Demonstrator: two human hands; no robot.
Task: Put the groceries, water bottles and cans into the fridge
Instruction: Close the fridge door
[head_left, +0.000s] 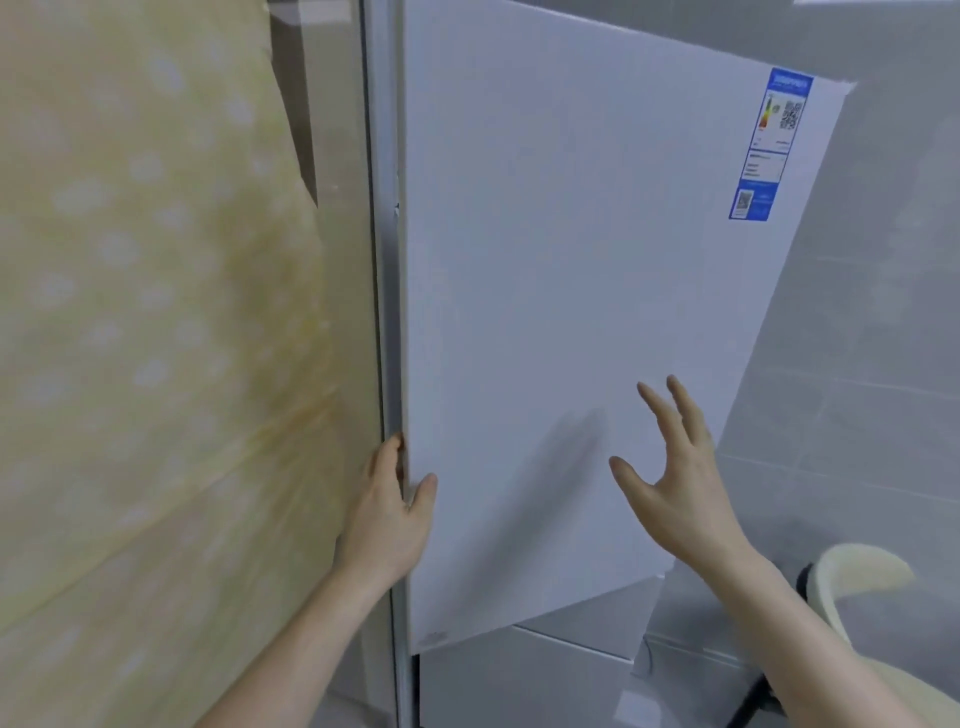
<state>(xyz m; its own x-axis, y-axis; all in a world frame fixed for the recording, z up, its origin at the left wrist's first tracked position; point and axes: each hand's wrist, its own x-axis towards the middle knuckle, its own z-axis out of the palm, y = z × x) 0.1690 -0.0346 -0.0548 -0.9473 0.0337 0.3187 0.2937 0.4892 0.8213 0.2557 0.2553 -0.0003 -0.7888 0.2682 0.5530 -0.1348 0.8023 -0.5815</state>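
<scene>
We see the white upper door of the fridge (571, 312) filling most of the view, its face turned toward us so that nothing of the inside shows; we cannot tell what the fridge holds, and no groceries, bottles or cans are in sight. The left hand (392, 514) grips the door's left edge low down, fingers wrapped round behind the edge and the thumb (423, 493) lying on the front face. The right hand (675, 478) is open, fingers spread and pointing up, held in front of the lower part of the door face; we cannot tell whether it touches the surface, though it casts a soft shadow on the white panel to its left. A blue energy label (774, 145) with QR codes sits at the door's upper right corner. Below the upper door we see the top of a lower door or drawer front (519, 675). At the left hangs a pale yellow curtain (145, 338) with white dots, just beside the fridge's side. Grey wall tiles (857, 415) lie to the right, and a cream-coloured curved object (857, 571), only partly visible, sits at the lower right.
</scene>
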